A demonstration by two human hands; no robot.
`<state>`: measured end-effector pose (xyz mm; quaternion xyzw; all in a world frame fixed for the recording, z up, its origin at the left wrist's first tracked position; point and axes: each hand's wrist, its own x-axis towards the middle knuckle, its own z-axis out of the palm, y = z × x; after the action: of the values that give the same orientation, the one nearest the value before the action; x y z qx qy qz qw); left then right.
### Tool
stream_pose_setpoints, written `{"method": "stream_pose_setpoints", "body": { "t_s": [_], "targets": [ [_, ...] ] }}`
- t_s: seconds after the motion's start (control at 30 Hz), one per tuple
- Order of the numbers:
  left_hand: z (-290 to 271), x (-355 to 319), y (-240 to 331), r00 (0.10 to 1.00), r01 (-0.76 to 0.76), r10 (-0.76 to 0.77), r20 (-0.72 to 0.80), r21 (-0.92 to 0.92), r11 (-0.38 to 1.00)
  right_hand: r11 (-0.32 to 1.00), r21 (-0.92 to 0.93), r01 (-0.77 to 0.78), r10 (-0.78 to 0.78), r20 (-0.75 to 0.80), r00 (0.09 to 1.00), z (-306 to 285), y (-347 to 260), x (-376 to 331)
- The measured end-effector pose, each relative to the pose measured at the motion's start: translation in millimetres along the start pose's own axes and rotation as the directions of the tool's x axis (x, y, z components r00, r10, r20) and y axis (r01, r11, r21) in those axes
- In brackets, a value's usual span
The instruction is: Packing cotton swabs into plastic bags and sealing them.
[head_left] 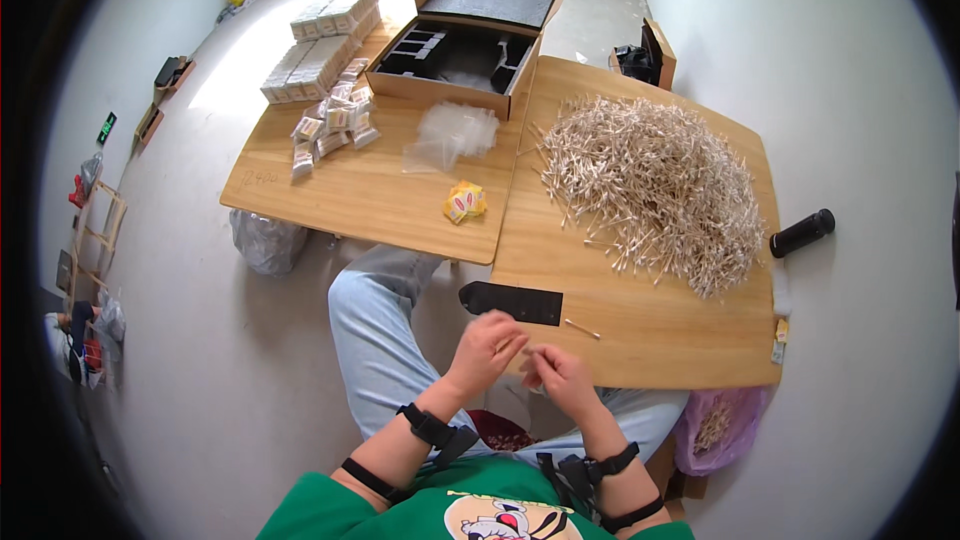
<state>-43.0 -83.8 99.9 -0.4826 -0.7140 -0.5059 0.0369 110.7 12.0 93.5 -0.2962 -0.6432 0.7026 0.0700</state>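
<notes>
At the near edge of a wooden table [680, 345]: left hand [485, 352] and right hand [562, 376] nearly meeting, fingers curled; cannot tell whether pinching anything. Just beyond, a single cotton swab [582, 329] right of a flat black strip [512, 303]; far right, a cotton swab heap [655, 190].

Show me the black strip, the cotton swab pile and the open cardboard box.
Black strip [513, 303]: head view, middle of its top.
Cotton swab pile [655, 185]: head view, middle of the heap.
Open cardboard box [440, 94]: head view, its front wall.
</notes>
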Motion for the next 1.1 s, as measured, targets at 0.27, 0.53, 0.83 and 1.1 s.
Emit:
{"method": "stream_pose_setpoints", "body": {
  "t_s": [0.27, 0.53, 0.83, 1.1],
  "targets": [
    [7.1, -47.9, -2.2, 0.534, 0.836, -0.517, 0.669, -0.331, 0.437, 0.995, 0.08, -0.065, 0.058, 0.08, 0.995, -7.4, 15.7, -23.6],
    [6.4, -60.2, -2.5, 0.431, 0.895, -0.293, 0.854, -0.445, 0.021, 0.896, 0.356, -0.265, 0.203, 0.204, 0.958, -18.1, 35.8, -25.6],
    [-2.5, -64.2, -10.9, 0.215, 0.96, -0.05, 0.975, -0.221, -0.173, 0.683, 0.615, -0.395, 0.171, 0.391, 0.905, -23.3, 45.5, -31.5],
    [-7.4, -67.8, -6.9, 0.183, 0.971, 0.122, 0.976, -0.16, -0.179, 0.362, 0.733, -0.575, -0.183, 0.661, 0.728, -22.4, 42.0, -37.8]
  ]
}}
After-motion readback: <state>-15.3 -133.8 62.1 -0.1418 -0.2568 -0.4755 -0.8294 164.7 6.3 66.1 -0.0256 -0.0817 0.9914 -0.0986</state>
